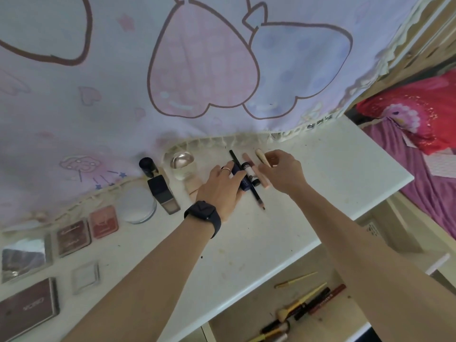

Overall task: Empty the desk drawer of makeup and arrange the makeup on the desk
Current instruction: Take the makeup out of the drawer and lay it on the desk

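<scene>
Currently the beige concealer stick (260, 155) is at the far middle of the white desk (333, 169), at the right end of a row of slim items. The right hand (283, 172) pinches it between thumb and curled fingertips. Its far tip is exposed and its near end is hidden by the fingers. Whether it touches the desk cannot be determined.

Its long axis runs from far-left to near-right, roughly parallel to the pale pink tube (246, 157) just beside it on the left. The black pencil (256, 196) lies along the same axis further left.

The left hand (222, 188) lies flat with fingers extended across the dark blue tube (240, 172), pressing on it without gripping it.

Judgement: the stick is being aligned at the right end of the row. The right hand is the nearer hand for this, and the free space lies to its right.

The open drawer (246, 322) sits below the near desk edge, under the right forearm. It contains makeup brushes (296, 304) and a reddish-brown pencil (328, 296), so the emptying step is not complete.

Left of the row stand a foundation bottle (164, 193), a glass dish (138, 206) and several palettes (74, 236).
</scene>
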